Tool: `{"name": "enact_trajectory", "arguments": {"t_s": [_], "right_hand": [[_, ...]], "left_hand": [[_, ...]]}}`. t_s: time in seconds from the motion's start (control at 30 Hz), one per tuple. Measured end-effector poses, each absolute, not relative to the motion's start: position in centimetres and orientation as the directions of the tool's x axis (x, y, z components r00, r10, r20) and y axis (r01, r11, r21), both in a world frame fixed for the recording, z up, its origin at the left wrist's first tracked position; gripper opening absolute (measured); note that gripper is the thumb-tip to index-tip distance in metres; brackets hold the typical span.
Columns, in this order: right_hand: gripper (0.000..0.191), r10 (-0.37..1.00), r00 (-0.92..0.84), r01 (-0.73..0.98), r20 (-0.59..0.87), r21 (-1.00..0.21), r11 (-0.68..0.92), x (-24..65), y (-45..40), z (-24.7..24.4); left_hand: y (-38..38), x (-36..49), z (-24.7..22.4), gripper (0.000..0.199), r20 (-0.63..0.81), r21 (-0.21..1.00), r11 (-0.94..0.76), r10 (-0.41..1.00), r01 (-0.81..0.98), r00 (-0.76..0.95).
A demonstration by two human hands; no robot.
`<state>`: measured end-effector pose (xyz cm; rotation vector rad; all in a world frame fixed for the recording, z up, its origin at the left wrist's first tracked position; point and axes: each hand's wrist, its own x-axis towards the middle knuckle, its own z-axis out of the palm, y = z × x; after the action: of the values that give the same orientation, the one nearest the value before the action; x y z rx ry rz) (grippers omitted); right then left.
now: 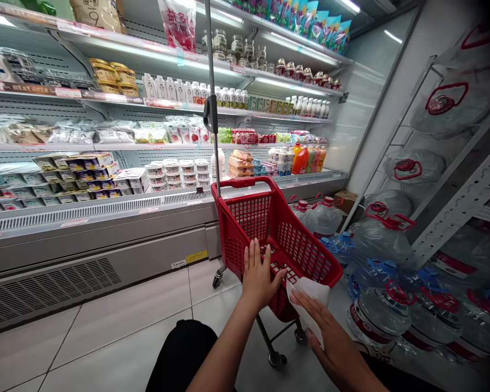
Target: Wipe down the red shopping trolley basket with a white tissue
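Observation:
A small red plastic shopping cart [310,250] with lattice walls stands in front of me on a metal frame with casters. My left hand [258,276] lies on its near rim, fingers spread and with nothing in them. At the cart's near right end, my right hand [325,325] presses a white cloth [313,291] against the red plastic. The fingers of that hand are stretched over the cloth, and part of the cloth hangs down below them. The basket's lattice floor shows inside. A grey pole [213,109] rises from the cart's far left corner.
Behind the cart runs a refrigerated display case [147,239] with shelves of bottles, cups and packets. Large water jugs [379,313] crowd the floor on the right, beside a white metal rack [445,234]. Pale floor tiles [134,305] extend to the left.

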<state>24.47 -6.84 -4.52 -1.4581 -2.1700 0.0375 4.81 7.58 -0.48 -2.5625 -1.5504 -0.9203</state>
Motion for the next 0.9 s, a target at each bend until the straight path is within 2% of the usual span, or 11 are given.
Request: {"name": "enact_trajectory", "arguments": {"t_s": [0.13, 0.27, 0.4, 0.5, 0.67, 0.8, 0.9], "right_hand": [[0.065, 0.865, -0.243, 0.883, 0.439, -0.27, 0.385, 28.5, -4.4, -5.3], [0.063, 0.857, -0.092, 0.929, 0.507, -0.267, 0.257, 33.5, -1.5, -6.1], [0.058, 0.856, 0.048, 0.937, 0.515, -0.321, 0.14, 34.7, -0.9, -7.0], [0.054, 0.858, 0.071, 0.912, 0.508, -0.381, 0.15, 32.2, -2.1, -7.2], [0.057, 0.864, -0.074, 0.863, 0.499, -0.402, 0.306, 25.5, -4.4, -5.8], [0.068, 0.867, -0.265, 0.843, 0.421, -0.335, 0.42, 21.9, -5.1, -4.2], [0.077, 0.851, -0.364, 0.838, 0.379, -0.266, 0.477, 21.1, -5.2, -3.9]], "left_hand": [[7.2, 5.6, -1.1, 0.069, 0.521, 0.239, -0.502, 0.789, 0.831, 0.327], [7.6, 6.2, -1.2, 0.066, 0.51, 0.265, -0.49, 0.802, 0.83, 0.311], [8.2, 6.6, -1.5, 0.068, 0.495, 0.248, -0.485, 0.807, 0.838, 0.32], [8.7, 6.4, -1.7, 0.07, 0.493, 0.23, -0.47, 0.811, 0.852, 0.314], [9.7, 4.5, -1.4, 0.067, 0.5, 0.214, -0.451, 0.812, 0.867, 0.299], [8.9, 3.6, -0.8, 0.07, 0.525, 0.221, -0.4, 0.818, 0.889, 0.237], [7.1, 3.8, -0.8, 0.076, 0.554, 0.163, -0.467, 0.773, 0.869, 0.311]]}}
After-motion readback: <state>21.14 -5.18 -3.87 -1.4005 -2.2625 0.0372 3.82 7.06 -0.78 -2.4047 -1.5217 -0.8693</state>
